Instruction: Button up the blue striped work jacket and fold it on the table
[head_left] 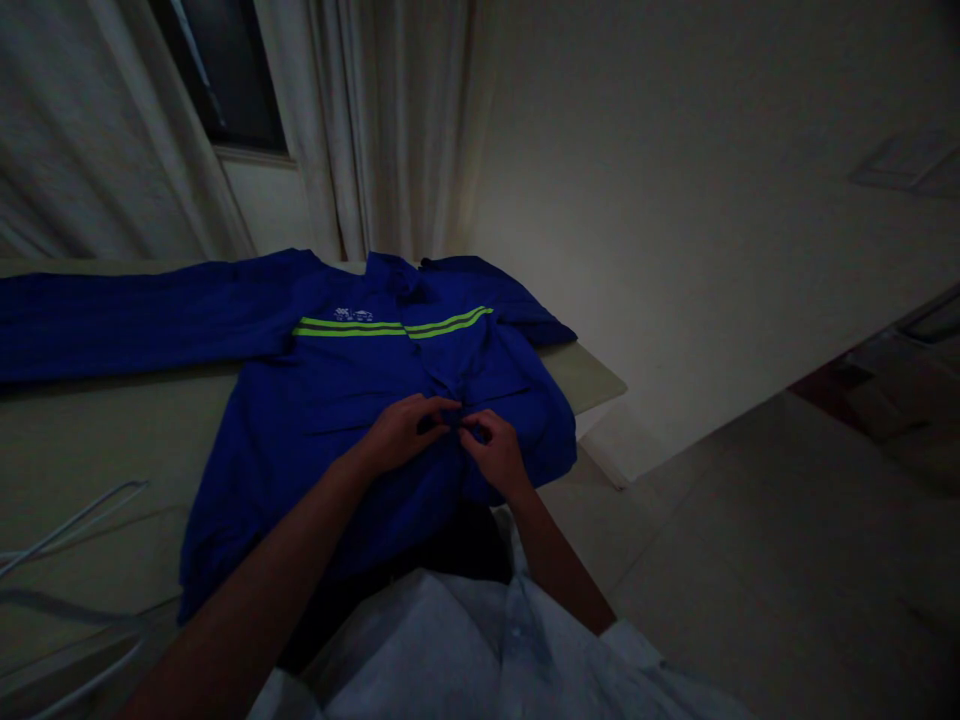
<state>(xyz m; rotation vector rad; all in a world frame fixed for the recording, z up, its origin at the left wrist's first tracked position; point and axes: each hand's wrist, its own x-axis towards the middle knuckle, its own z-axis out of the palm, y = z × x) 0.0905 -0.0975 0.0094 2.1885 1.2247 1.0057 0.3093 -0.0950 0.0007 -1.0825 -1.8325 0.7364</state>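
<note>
A: Where's the garment?
B: The long-sleeved blue fabric jacket [300, 390] lies front up on the pale flat worktop [90, 430], its collar [394, 278] at the far side and its hem at the near edge, by the person. One sleeve [150, 312] stretches out left.

A: And the hands?
B: The left hand [405, 432] and the right hand [496, 455] meet at the lower middle of the front. Each grip is narrow, fingertips seemingly pinching the front edges — whether a button sits between them, I can't tell.

A: How far along is it?
B: Partway, I'd judge. Up at the two yellow-green chest stripes [349, 328], the front halves already come together. Around the fingers the work looks unfinished, and below them it's too dark to say what's fastened.

A: Anything else nearby?
B: A thin, white, bent hanger-like piece [67, 605] at the near left — apart from both hands.
</note>
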